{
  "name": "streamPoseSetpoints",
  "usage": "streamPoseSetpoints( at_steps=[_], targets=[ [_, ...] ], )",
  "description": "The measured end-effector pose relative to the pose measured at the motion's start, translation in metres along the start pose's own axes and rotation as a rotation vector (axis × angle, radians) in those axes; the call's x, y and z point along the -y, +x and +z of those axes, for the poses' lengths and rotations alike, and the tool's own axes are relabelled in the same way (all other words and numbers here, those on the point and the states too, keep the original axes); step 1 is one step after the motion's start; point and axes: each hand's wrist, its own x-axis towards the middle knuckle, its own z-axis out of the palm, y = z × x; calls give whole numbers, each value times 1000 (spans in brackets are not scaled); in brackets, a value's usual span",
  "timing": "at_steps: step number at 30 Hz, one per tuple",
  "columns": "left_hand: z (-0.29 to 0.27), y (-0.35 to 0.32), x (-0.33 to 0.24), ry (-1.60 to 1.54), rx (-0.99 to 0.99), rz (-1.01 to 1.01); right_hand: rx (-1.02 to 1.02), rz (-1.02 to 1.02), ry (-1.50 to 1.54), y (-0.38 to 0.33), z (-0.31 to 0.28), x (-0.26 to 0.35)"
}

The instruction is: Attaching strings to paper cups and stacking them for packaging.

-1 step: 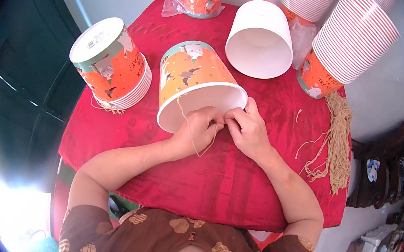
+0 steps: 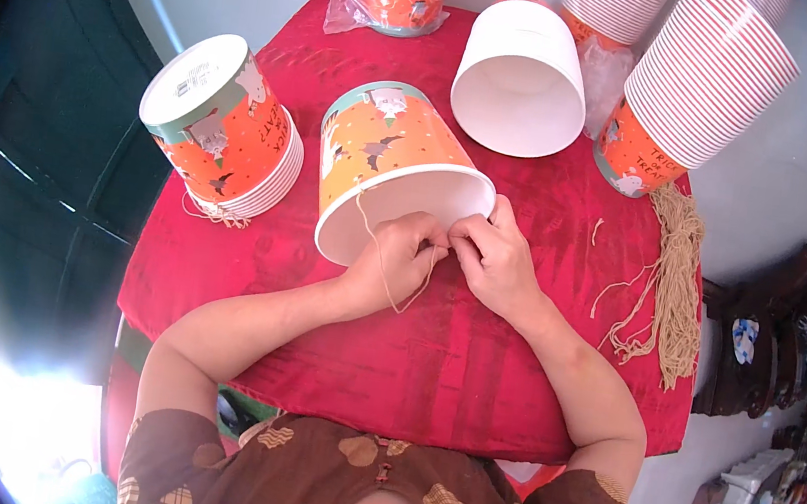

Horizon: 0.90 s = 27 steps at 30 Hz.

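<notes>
A bucket (image 2: 380, 153) lies tipped in the middle of the frame, its mouth facing the lower edge. String (image 2: 400, 311) hangs from its rim in a loop to the left hand (image 2: 391, 259), whose fingertips pinch it. The right hand (image 2: 495, 265) has thumb and forefinger closed just beside them; I cannot tell whether they grip string too. A bundle (image 2: 677, 296) of string lies at right on the red cloth (image 2: 507, 396); nested buckets (image 2: 235, 146) stand upside down at upper left.
</notes>
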Motion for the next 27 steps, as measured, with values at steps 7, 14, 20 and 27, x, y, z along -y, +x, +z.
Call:
streamPoseSetpoints(
  at_steps=[7, 14, 20, 27],
  targets=[
    [0, 1, 4, 24, 11, -13, -6, 12, 69, -1, 2, 1],
    [-3, 0, 5, 44, 39, -1, -13, 9, 74, -3, 4, -3],
    [-4, -1, 7, 15, 50, -16, -25, -1, 72, -4, 4, -2],
    [-3, -1, 6, 9, 42, -3, -18, 11, 60, -5, 6, -3]
  ],
)
